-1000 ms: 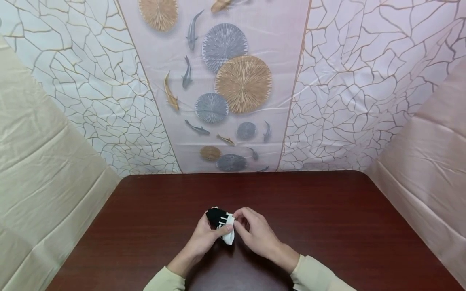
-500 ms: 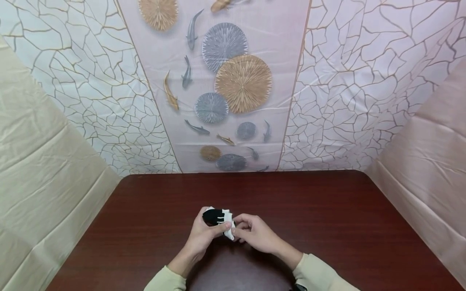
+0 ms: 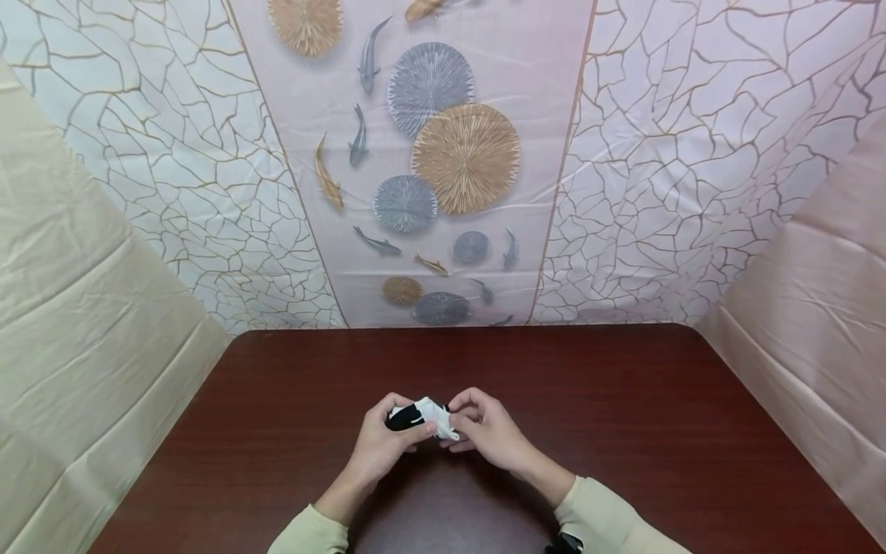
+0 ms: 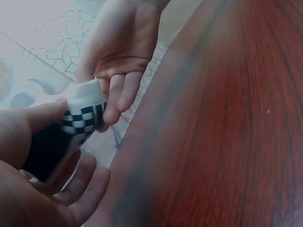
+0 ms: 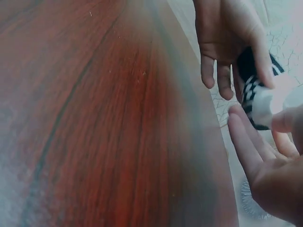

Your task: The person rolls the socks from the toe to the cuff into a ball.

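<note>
A bunched black-and-white sock (image 3: 405,418) is held above the table between both hands, its checkered band (image 4: 81,119) visible in the left wrist view. The left hand (image 3: 374,445) grips the black part, thumb on top and fingers beneath. At the white end, the right hand (image 3: 497,435) pinches the fabric between thumb and fingers. The white part (image 5: 263,105) shows between the two hands in the right wrist view, where the right hand's fingers partly hide its underside.
A dark red-brown wooden table (image 3: 595,392) lies under the hands. Behind it hangs a patterned cloth (image 3: 443,254) with printed fish and discs. Plain beige cloth (image 3: 90,323) closes off the left side, and similar cloth (image 3: 817,308) the right.
The sock has tilted so that its white end points more to the right, and more white fabric shows on top. The right hand has shifted around that end; the left keeps its grip.
</note>
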A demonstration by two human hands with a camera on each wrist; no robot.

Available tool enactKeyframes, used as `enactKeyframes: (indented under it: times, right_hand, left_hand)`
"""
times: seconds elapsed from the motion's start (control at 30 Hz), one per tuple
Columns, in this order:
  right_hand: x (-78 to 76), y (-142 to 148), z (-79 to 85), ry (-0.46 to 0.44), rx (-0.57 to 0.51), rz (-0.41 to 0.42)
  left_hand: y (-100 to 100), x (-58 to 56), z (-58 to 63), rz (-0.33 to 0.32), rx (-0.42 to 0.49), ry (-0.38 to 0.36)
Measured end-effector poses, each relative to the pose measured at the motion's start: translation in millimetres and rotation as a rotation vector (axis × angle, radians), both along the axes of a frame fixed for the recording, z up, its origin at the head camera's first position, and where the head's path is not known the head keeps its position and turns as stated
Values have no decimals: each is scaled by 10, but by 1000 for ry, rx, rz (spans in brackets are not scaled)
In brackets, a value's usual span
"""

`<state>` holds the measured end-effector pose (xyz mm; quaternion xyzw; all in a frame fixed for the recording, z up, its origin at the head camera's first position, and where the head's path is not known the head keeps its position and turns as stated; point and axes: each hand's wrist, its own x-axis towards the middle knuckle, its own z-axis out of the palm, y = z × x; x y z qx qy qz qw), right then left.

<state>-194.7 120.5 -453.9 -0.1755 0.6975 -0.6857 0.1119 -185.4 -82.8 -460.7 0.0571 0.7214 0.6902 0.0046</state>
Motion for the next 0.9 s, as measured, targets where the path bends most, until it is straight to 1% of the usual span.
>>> enactKeyframes:
  times: [0.07, 0.17, 0.23, 0.3, 0.4, 0.53, 0.63, 0.73, 0.9]
  right_hand:
    - [-15, -12, 15, 53, 25, -62]
    - [-37, -16, 50, 138, 96, -160]
    - [-46, -19, 67, 200, 155, -202]
    - [-45, -29, 82, 254, 198, -232]
    - [-35, -49, 96, 309, 223, -267]
    - [-23, -71, 111, 335, 210, -323]
    - [-25, -82, 125, 366, 215, -366]
    - [-32, -86, 131, 392, 215, -386]
    - [-46, -75, 113, 414, 214, -394]
  left_hand:
    - [-17, -4, -10, 3, -79, 41]
    - [-19, -14, -9, -15, -184, 80]
    - [-8, -16, -6, -30, -252, 106]
    - [12, -11, 0, -39, -287, 123]
    - [51, -2, 13, -45, -291, 143]
    - [105, 8, 7, -77, -201, 139]
    - [143, 15, -11, -112, -161, 154]
    - [166, 28, -17, -134, -167, 184]
    - [158, 48, -5, -138, -224, 238]
